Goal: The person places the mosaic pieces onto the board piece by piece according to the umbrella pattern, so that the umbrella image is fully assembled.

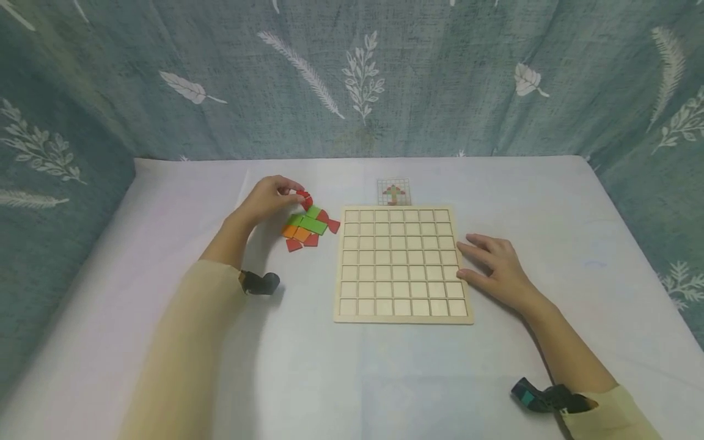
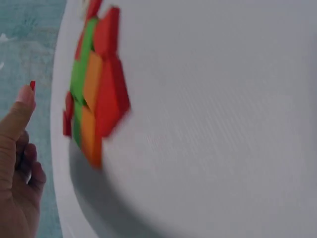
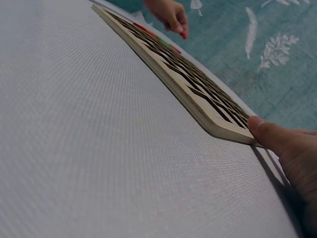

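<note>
Grid board (image 1: 404, 264) lies flat; right hand (image 1: 502, 272) relaxed, thumb against its edge. Left hand (image 1: 269, 198) pinching. Coloured tiles (image 1: 314, 225) clustered left of board. Pattern card (image 1: 393, 192) past far edge, head view. Pinched red piece (image 2: 32, 85) blends with tiles there; left wrist shows it apart.

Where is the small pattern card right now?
In the head view, the pattern card lies slightly right of centre, by the far edge of the grid board.

The board (image 1: 404, 319) looks like matt wood with a smooth rim. The tiles (image 1: 313, 225) have smooth, matt, evenly coloured faces. Finely ribbed cloth covers the surface (image 1: 308, 366); printed matt cloth forms the curtain (image 1: 440, 73) along its far edge. The sleeves (image 1: 181, 342) are matt cloth.
</note>
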`<action>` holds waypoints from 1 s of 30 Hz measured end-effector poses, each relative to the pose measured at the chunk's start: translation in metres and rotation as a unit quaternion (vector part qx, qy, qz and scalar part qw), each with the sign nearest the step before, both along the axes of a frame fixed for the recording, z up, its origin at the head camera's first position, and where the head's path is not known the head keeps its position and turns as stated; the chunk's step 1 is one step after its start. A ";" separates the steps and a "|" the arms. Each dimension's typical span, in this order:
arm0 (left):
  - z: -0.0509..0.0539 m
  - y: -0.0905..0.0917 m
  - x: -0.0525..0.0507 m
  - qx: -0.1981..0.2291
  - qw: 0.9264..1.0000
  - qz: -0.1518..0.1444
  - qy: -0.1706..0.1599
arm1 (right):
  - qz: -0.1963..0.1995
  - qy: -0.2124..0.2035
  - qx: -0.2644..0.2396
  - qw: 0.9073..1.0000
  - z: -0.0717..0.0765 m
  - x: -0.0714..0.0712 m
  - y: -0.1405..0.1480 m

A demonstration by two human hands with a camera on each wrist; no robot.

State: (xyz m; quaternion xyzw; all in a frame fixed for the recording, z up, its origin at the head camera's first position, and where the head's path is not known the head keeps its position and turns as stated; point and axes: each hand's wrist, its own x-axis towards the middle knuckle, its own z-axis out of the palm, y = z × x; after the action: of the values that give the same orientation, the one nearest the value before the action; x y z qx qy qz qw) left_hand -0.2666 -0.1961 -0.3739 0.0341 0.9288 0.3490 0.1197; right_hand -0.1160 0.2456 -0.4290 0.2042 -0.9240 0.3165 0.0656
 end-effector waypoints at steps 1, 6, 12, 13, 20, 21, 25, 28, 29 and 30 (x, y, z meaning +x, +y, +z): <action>0.000 0.005 -0.001 0.005 1.000 -0.001 0.002 | 0.000 0.000 0.001 1.000 0.000 0.000 0.000; 0.004 0.026 -0.003 0.027 0.999 -0.018 0.006 | -0.002 -0.001 0.006 1.000 -0.001 0.001 0.001; 0.009 0.049 -0.005 0.059 0.998 -0.027 0.011 | -0.003 -0.001 0.012 1.000 0.000 0.000 0.001; 0.009 0.053 -0.005 0.065 0.997 -0.032 0.014 | -0.003 -0.001 0.012 1.000 0.000 0.000 0.001; 0.006 0.083 -0.004 0.120 0.989 -0.070 0.044 | -0.005 0.001 0.016 1.000 0.001 0.000 0.000; 0.007 0.088 -0.003 0.130 0.988 -0.076 0.043 | -0.006 0.001 0.016 1.000 0.001 0.000 0.000; 0.009 0.105 0.005 0.168 0.979 -0.110 0.022 | -0.007 0.000 0.013 1.000 0.001 0.000 0.000; 0.010 0.116 0.011 0.189 0.972 -0.136 0.007 | -0.005 -0.001 0.011 1.000 0.001 0.000 0.000; 0.010 0.120 0.013 0.194 0.970 -0.144 0.005 | -0.005 -0.002 0.010 1.000 0.001 0.000 0.000; 0.010 0.123 0.016 0.200 0.968 -0.153 0.002 | -0.004 -0.003 0.009 1.000 0.001 0.000 0.001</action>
State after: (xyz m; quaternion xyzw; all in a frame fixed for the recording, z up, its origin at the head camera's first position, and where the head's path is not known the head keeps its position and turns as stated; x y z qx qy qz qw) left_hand -0.2506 -0.0733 -0.3638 0.1994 0.8240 0.5054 0.1607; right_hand -0.1162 0.2461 -0.4278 0.2000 -0.9279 0.3084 0.0625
